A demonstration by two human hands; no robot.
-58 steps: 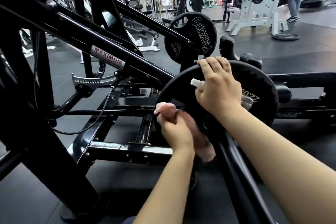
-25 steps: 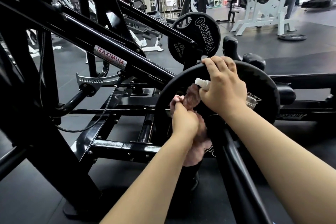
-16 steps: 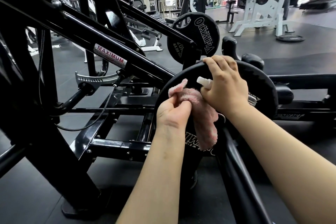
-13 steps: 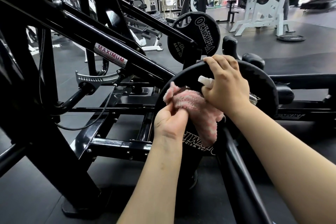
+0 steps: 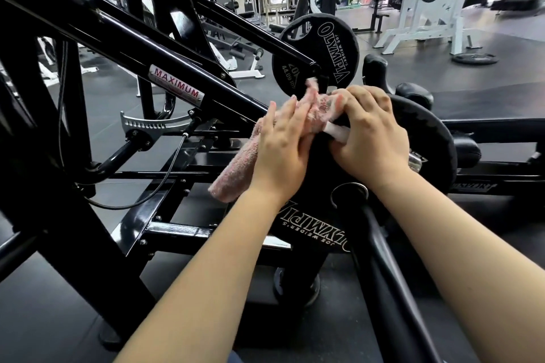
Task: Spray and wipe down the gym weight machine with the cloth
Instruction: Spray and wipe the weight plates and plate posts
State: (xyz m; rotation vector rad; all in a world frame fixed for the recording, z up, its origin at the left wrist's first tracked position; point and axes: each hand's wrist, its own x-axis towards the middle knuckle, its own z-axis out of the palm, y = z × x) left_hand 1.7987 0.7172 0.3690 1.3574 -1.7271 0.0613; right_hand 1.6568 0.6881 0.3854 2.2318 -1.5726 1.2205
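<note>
A black weight plate [image 5: 427,138] with OLYMPIA lettering sits on the black weight machine [image 5: 124,38] in front of me. My left hand [image 5: 280,153] lies on a pink cloth [image 5: 236,171], fingers straight, pressing it against the plate's upper left rim. The cloth drapes over the rim and hangs down to the left. My right hand [image 5: 368,135] curls over the top of the plate and holds a small clear spray bottle [image 5: 336,130], whose white end pokes out between the two hands.
A second OLYMPIA plate [image 5: 321,53] hangs on the arm behind. The machine's black bar [image 5: 392,289] runs from the plate toward me. A MAXIMUM label [image 5: 177,87] marks the slanted beam. White racks [image 5: 427,9] and a loose plate [image 5: 474,58] stand at the back right.
My left hand has carried the cloth from the plate's lower face up to its top left rim and flattened onto it. My right hand has stayed on the plate's top with the bottle.
</note>
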